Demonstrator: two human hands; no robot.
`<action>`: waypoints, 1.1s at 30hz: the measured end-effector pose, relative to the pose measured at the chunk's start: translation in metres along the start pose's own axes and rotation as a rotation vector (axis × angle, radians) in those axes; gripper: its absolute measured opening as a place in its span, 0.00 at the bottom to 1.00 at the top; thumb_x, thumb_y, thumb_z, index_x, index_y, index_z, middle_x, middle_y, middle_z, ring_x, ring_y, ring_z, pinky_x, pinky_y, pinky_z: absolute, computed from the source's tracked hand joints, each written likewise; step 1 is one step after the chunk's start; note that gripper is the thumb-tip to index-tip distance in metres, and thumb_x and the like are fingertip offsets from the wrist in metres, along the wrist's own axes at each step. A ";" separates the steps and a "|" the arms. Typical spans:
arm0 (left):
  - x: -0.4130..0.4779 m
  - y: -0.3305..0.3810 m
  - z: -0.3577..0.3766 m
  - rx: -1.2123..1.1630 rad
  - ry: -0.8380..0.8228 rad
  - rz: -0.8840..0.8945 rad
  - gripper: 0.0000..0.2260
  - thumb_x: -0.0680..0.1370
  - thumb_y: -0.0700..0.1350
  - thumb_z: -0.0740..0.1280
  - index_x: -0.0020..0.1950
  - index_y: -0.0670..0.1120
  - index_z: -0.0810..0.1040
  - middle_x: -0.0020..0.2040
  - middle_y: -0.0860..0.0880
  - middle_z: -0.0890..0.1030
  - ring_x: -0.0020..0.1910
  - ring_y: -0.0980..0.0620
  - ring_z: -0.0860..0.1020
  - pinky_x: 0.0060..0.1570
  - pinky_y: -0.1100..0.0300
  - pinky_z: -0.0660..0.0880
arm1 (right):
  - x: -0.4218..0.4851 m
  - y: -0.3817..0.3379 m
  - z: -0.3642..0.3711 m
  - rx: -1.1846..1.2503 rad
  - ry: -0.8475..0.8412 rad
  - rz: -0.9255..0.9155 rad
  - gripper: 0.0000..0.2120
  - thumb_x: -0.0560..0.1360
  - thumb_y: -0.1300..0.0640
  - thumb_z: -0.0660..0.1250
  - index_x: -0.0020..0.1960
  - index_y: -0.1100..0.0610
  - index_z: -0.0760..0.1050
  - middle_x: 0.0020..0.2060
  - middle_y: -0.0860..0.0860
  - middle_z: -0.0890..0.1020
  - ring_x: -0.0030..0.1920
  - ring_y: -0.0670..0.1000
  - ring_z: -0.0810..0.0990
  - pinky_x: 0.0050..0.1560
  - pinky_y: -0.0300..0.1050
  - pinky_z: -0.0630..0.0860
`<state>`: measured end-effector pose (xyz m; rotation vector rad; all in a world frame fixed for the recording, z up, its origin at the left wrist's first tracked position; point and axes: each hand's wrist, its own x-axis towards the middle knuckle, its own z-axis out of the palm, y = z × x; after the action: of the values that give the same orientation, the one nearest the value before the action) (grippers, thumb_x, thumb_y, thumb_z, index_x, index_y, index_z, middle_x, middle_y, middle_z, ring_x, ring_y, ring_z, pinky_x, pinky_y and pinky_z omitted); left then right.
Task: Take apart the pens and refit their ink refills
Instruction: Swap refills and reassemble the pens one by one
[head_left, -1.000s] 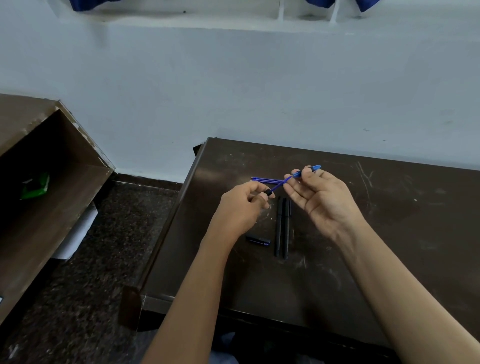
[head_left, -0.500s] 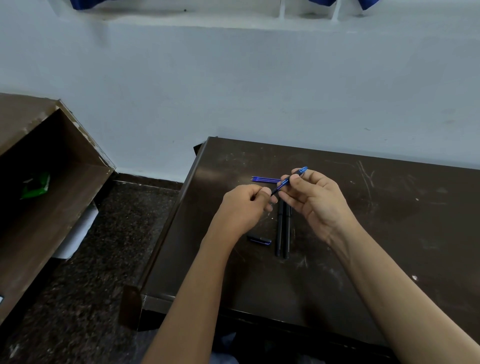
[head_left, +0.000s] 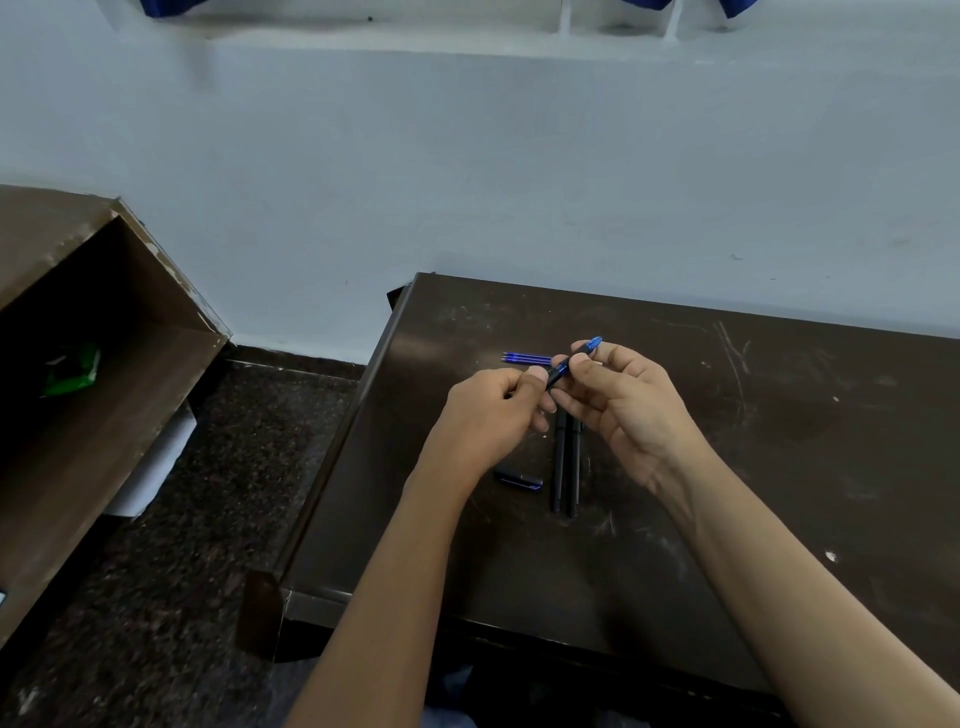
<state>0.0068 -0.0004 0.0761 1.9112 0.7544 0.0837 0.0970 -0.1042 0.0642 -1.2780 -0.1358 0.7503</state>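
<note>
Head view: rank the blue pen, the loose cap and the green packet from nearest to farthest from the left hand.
1. blue pen: pinched at its dark end by the left hand itself.
2. loose cap: lying on the table, just to the near side of that hand.
3. green packet: far off to the left, inside the open shelf.

Two forearms stretched forward from below, left hand curled knuckles-up, thumb pinching one end of a pen, right hand palm-up, fingertips gripping its other end, hands nearly touching
</note>
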 end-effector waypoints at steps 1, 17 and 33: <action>0.001 0.000 0.000 -0.001 -0.001 -0.005 0.18 0.82 0.52 0.55 0.44 0.47 0.81 0.35 0.53 0.81 0.36 0.61 0.76 0.41 0.64 0.70 | 0.000 0.000 0.000 0.000 -0.002 0.001 0.05 0.78 0.65 0.62 0.50 0.59 0.76 0.43 0.54 0.84 0.40 0.49 0.83 0.46 0.43 0.80; 0.003 -0.002 0.003 -0.037 0.013 -0.022 0.12 0.81 0.51 0.58 0.54 0.46 0.78 0.47 0.50 0.83 0.44 0.55 0.79 0.49 0.59 0.76 | 0.002 0.001 0.003 0.025 0.019 0.004 0.03 0.77 0.65 0.64 0.49 0.59 0.76 0.45 0.55 0.84 0.43 0.51 0.83 0.47 0.42 0.82; 0.003 -0.002 0.004 -0.088 0.001 -0.034 0.15 0.82 0.49 0.56 0.47 0.45 0.81 0.40 0.51 0.82 0.36 0.59 0.78 0.40 0.68 0.72 | 0.001 -0.001 0.003 0.019 0.021 -0.011 0.03 0.77 0.65 0.64 0.49 0.60 0.76 0.43 0.54 0.84 0.38 0.48 0.83 0.42 0.40 0.80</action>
<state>0.0096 -0.0014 0.0717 1.8141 0.7717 0.0950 0.0974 -0.1015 0.0659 -1.2656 -0.1182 0.7268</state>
